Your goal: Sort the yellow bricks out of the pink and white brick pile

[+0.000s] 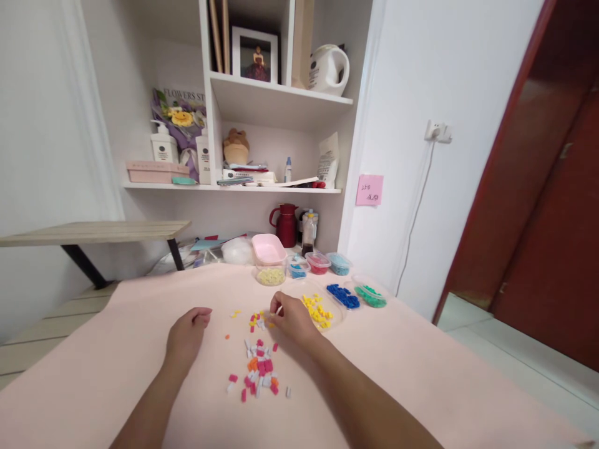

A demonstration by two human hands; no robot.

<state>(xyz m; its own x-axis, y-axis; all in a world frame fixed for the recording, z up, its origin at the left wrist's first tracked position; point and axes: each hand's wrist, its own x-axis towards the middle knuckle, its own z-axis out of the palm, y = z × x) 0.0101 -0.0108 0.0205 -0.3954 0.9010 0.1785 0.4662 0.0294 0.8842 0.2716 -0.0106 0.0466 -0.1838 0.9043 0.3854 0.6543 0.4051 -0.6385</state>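
Observation:
My right hand [292, 318] reaches over a small cluster of yellow, pink and white pieces [257, 321], thumb and fingers pinched at its right edge. What is between those fingertips is too small to tell. My left hand [186, 337] rests on the table to the left of the cluster, its fingers curled together; anything inside is hidden. Nearer to me lies a loose pile of small pink, white and orange building bricks [262, 368]. Just beyond my right hand, a clear shallow tray of yellow pieces [318, 312] is partly covered by it. A lone orange piece [227, 337] lies between the hands.
Clear tubs of dark blue pieces [344, 296], green pieces [372, 295], pale yellow pieces [271, 276], red pieces [318, 262] and light blue pieces [339, 264] stand behind. A pink basin [269, 249], red jug [285, 226] and bottle [309, 234] are at the back.

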